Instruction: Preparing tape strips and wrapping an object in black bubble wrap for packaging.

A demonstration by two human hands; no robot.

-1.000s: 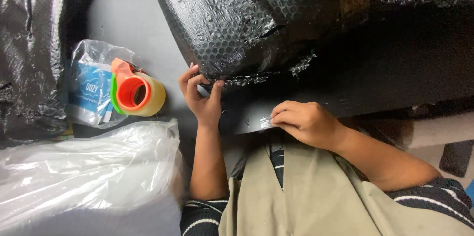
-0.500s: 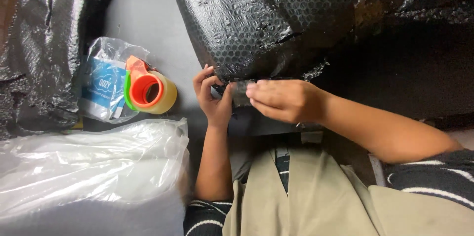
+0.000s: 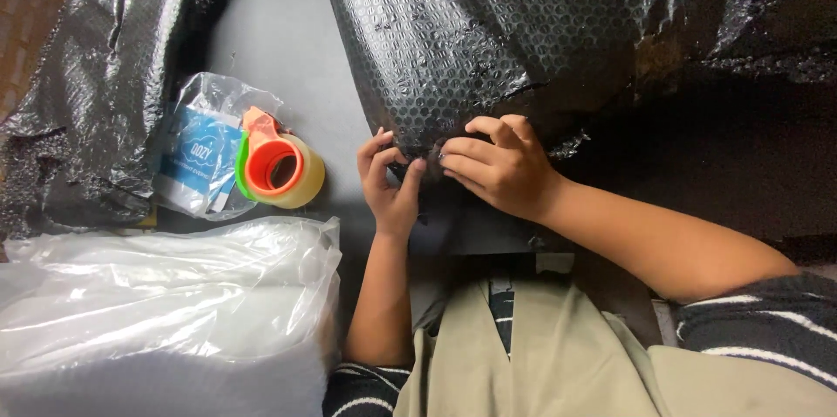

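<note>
Left of my hands I see a tape dispenser (image 3: 281, 169), orange with a clear roll, lying on the grey worktop (image 3: 288, 51). My left hand (image 3: 391, 181) pinches the ragged lower edge of the glossy black bubble wrap (image 3: 488, 24); my right hand (image 3: 497, 164) presses fingers flat on it. The wrapped bundle runs from mid-worktop toward the far right corner.

A flat grey floor (image 3: 270, 42) runs through the middle of the scene. At the far left corner, reddish brick paving (image 3: 22, 24) shows. Light is soft and even.

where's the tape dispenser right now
In the head view, the orange tape dispenser lies on the grey surface, left of the left hand. It rests against a small clear bag with a blue card, above the large clear plastic bag.
</note>
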